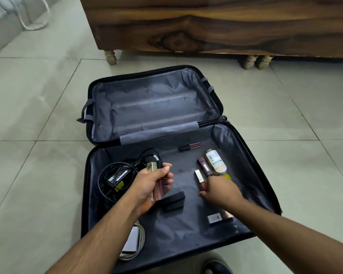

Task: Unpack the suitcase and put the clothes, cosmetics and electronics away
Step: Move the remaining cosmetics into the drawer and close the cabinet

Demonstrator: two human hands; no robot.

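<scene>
My left hand (154, 183) grasps gold-capped tubes (156, 179) to free my right hand (219, 189), fingers curling onto another tube (200, 179) in the suitcase (265, 175)

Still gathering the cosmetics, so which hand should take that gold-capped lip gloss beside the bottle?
Probably the right hand: it lies at the lip gloss, while the left hand already grips other tubes.
</scene>
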